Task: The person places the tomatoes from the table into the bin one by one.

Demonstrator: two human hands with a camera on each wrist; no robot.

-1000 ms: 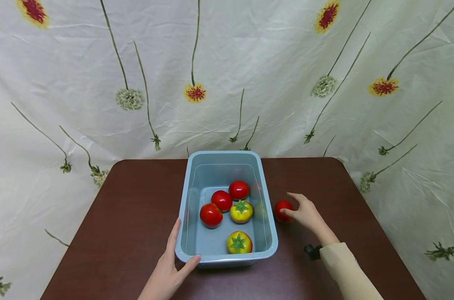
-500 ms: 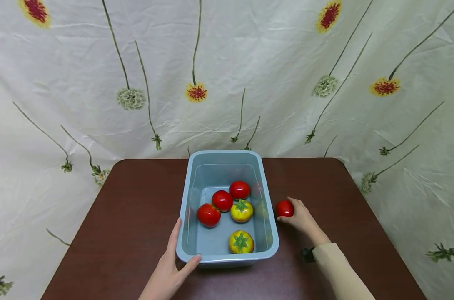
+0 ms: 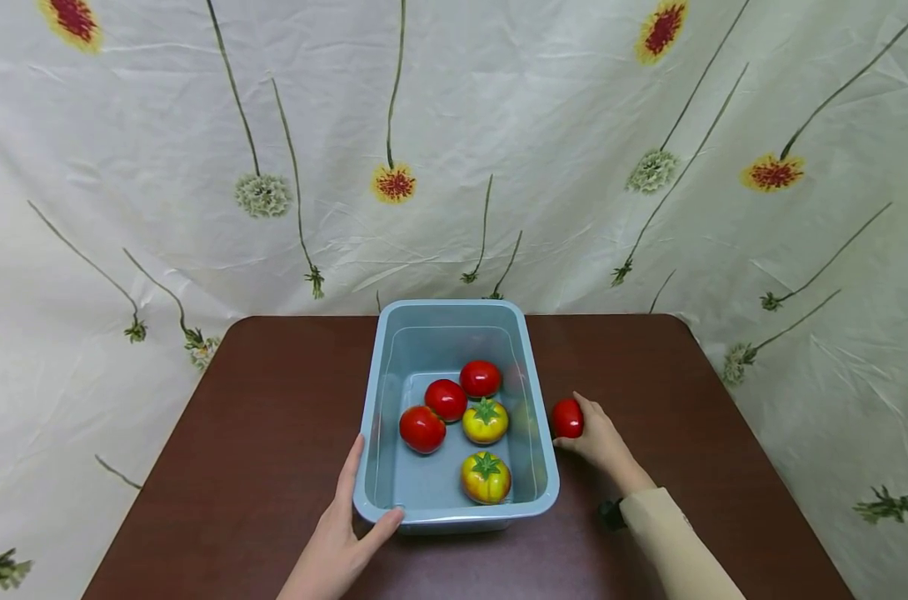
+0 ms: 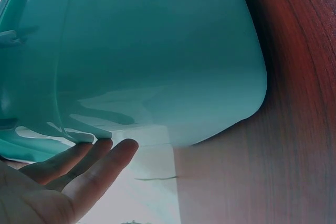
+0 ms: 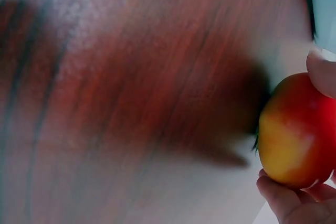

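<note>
My right hand [image 3: 604,446] grips a red tomato [image 3: 567,418] between thumb and fingers, beside the bin's right wall. In the right wrist view this tomato [image 5: 294,135] shows a yellow patch, its green calyx towards the tabletop. My left hand [image 3: 341,521] rests on the near left corner of a blue plastic bin [image 3: 536,417], thumb at the front rim. The left wrist view shows nearly straight fingers [image 4: 100,182] touching the bin's outer wall [image 4: 157,66]. Inside lie three red tomatoes [image 3: 422,429] and two yellow ones with green calyxes [image 3: 486,477].
A dark brown wooden table [image 3: 274,400] carries the bin, which stands near its middle. Behind hangs a white cloth [image 3: 454,108] printed with flowers. A beige sleeve [image 3: 675,542] and a black band [image 3: 612,513] are on the right arm.
My right fingers have come round the tomato outside the bin. Inside, the nearest yellow tomato has rolled away from the front wall; the left red one rolled left, then back.
</note>
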